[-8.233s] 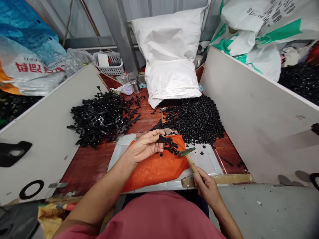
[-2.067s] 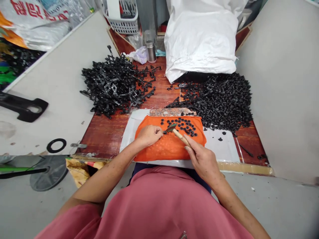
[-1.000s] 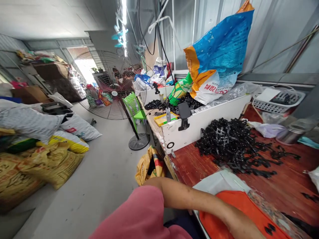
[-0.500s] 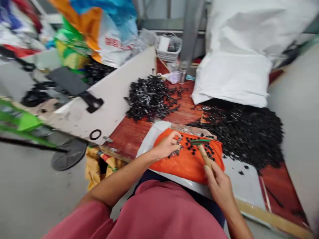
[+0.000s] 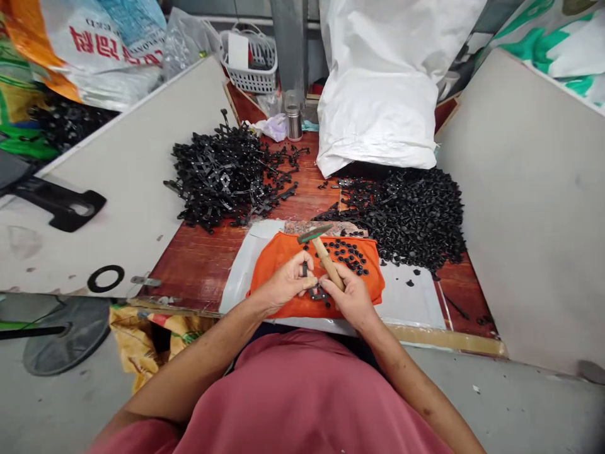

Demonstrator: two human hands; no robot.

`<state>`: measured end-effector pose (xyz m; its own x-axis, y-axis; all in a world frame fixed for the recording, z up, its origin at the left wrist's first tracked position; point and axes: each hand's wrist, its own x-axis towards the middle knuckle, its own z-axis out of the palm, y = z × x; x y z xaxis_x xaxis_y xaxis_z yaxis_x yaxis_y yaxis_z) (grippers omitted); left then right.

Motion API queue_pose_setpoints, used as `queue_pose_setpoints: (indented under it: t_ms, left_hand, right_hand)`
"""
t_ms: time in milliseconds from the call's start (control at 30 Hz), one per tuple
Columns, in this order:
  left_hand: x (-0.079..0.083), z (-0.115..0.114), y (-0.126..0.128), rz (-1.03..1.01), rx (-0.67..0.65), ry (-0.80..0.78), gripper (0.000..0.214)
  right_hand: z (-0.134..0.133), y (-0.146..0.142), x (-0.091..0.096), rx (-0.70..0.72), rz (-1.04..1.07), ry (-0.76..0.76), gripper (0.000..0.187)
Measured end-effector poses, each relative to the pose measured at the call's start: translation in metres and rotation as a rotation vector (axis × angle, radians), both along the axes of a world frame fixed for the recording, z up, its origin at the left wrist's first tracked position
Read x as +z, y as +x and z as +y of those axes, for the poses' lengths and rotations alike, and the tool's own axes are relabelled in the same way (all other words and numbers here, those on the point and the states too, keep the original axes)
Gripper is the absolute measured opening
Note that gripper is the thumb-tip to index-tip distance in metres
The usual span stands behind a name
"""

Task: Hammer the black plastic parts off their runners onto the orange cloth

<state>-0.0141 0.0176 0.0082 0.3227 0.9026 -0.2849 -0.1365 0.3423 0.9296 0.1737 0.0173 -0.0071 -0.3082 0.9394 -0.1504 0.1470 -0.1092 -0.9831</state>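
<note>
Hands meet over an orange cloth (image 5: 275, 261) at the near edge of a red-brown table (image 5: 198, 265). L hand (image 5: 286, 287) has its fingers curled, thumb and fingertips pinching a small black piece (image 5: 305, 270) held upright. R hand (image 5: 350, 299), touching the L at the fingertips, is closed round the wooden handle of a hammer (image 5: 325, 257). The handle slants up and away from the R hand, w/ the green-grey head above the far edge of the cloth, just beyond the L knuckles. A few more dark bits lie btwn the two hands, too small to tell apart.

Loose black buttons (image 5: 350, 253) are scattered on the cloth just beyond the R hand. The cloth lies on a white sheet (image 5: 239, 271) that shows to either side of the hands. Farther out, beyond the L hand, sits a heap of black strips (image 5: 227, 173). Beyond the R hand and to its right is a bigger heap of round black parts (image 5: 411, 211), w/ a white sack (image 5: 378, 94) leaning over its far side. A metal flask (image 5: 293, 123) and a plastic basket (image 5: 250, 60) stand at the back, well apart from both hands. Pale boards wall in the table: one left of the L hand (image 5: 137, 157), one right of the R hand (image 5: 520, 189).
</note>
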Motion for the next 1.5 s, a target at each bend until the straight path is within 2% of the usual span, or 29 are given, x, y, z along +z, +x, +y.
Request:
queue_pose_setpoints:
  t_ms: [67,200,267,333,400,533,633,767,900,1133,1367,1500]
  left_hand:
    - [0.0,-0.003,-0.001,0.061,0.018,0.024,0.035]
    - [0.0,-0.016,-0.004,0.367,0.014,0.161,0.024]
    - [-0.003,-0.021,-0.004,0.438,-0.003,0.196,0.018]
    - [-0.006,-0.02,-0.006,0.392,0.023,0.173,0.014]
    - [-0.008,-0.011,-0.013,0.293,0.12,0.121,0.017]
    - [-0.006,0.022,-0.037,0.161,0.326,-0.009,0.036]
    - [-0.007,0.045,-0.046,0.154,0.365,-0.048,0.044]
    - [-0.015,0.061,-0.042,0.146,0.388,-0.054,0.047]
    - [-0.022,0.067,-0.039,0.13,0.416,-0.089,0.048]
    - [-0.022,0.066,-0.041,0.148,0.394,-0.109,0.045]
    - [-0.021,0.067,-0.032,0.238,0.431,-0.109,0.03]
    - [-0.02,0.066,-0.028,0.275,0.466,-0.098,0.022]
  right_hand:
    - [0.002,-0.005,-0.002,0.002,0.023,-0.047,0.027]
    - [0.0,-0.011,-0.004,-0.039,0.041,-0.068,0.026]
    - [-0.002,-0.013,-0.004,-0.05,0.051,-0.083,0.027]
    - [-0.004,-0.011,-0.003,-0.06,0.056,-0.094,0.028]
    - [-0.006,-0.004,-0.001,-0.085,0.014,-0.057,0.028]
    - [-0.016,0.022,0.0,-0.118,-0.217,0.134,0.024]
    - [-0.031,0.044,-0.007,-0.118,-0.33,0.172,0.026]
    - [-0.05,0.062,-0.022,-0.128,-0.406,0.145,0.029]
    - [-0.057,0.066,-0.028,-0.135,-0.407,0.136,0.031]
    - [-0.054,0.066,-0.028,-0.131,-0.432,0.147,0.031]
    - [-0.057,0.068,-0.033,-0.114,-0.439,0.158,0.031]
    - [-0.056,0.069,-0.029,-0.086,-0.451,0.17,0.034]
